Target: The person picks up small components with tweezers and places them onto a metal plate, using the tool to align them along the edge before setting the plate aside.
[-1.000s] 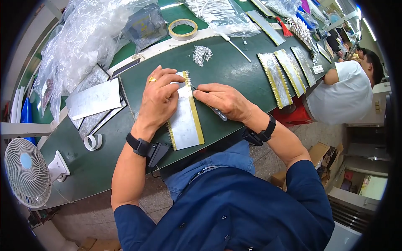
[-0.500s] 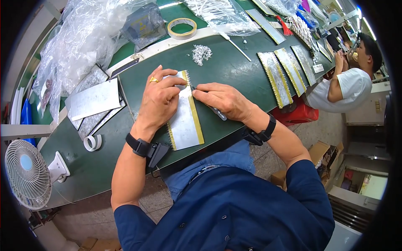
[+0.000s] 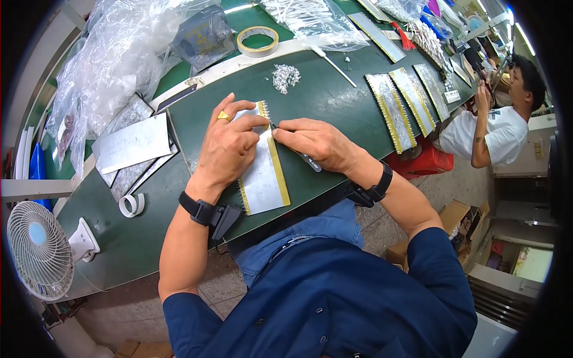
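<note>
A silver rectangular card (image 3: 262, 179) with yellow tape strips along its long edges lies on the dark green table (image 3: 334, 101). My left hand (image 3: 230, 146), wearing a gold ring, presses flat on the card's upper left part. My right hand (image 3: 316, 143) pinches a thin dark tool (image 3: 309, 160) whose tip meets the card's upper right edge, next to the left fingertips. Small shiny pieces line the card's top edge. A heap of tiny silver parts (image 3: 285, 76) lies beyond the hands.
Clear plastic bags (image 3: 119, 53) pile at the left, grey metal sheets (image 3: 132, 143) beside them. A tape roll (image 3: 258, 40) sits at the back, a smaller roll (image 3: 131, 205) near the front. A white fan (image 3: 39, 249) stands front left. Finished cards (image 3: 406, 101) lie right; another person (image 3: 495, 131) sits there.
Both of my hands stay on the card with hardly any shift. The person at the right has leaned back and raised their hands.
</note>
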Action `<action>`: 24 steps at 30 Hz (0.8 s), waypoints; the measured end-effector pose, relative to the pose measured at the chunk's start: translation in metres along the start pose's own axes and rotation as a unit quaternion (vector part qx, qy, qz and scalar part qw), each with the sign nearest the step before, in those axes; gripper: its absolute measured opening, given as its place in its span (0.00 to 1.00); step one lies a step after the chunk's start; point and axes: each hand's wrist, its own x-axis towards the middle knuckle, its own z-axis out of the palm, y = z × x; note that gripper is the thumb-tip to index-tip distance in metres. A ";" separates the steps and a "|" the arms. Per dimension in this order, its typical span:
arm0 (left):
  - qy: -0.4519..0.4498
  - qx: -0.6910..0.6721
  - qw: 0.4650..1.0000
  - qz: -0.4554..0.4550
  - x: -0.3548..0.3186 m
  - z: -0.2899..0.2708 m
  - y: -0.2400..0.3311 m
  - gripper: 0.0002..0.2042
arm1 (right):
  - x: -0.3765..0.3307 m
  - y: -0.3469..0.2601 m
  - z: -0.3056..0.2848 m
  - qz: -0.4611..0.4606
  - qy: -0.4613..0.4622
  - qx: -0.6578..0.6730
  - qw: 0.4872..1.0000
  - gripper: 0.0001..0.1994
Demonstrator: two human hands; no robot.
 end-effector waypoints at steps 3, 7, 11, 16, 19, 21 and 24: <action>-0.011 0.008 1.000 0.007 0.001 -0.002 0.000 0.04 | 0.001 0.000 -0.001 0.002 -0.005 0.001 1.000 0.20; -0.018 0.030 0.999 0.029 0.004 -0.003 -0.002 0.03 | 0.003 0.003 -0.004 -0.011 -0.001 -0.004 1.000 0.21; -0.023 0.054 0.997 0.046 0.005 0.000 0.001 0.09 | -0.001 0.005 0.002 -0.010 0.020 0.024 0.999 0.19; -0.026 0.076 0.995 0.060 0.000 0.003 0.002 0.10 | 0.005 -0.003 -0.002 0.110 0.125 0.066 0.984 0.15; -0.029 0.071 0.995 0.061 0.001 0.001 0.004 0.10 | 0.014 -0.006 -0.010 0.370 0.141 0.149 0.906 0.11; -0.007 0.046 0.998 0.047 0.001 -0.002 0.005 0.09 | 0.026 0.006 -0.015 0.391 0.136 0.185 0.891 0.10; 0.017 0.028 0.999 0.029 0.002 -0.003 0.003 0.07 | 0.048 0.034 -0.022 0.432 0.125 0.254 0.856 0.10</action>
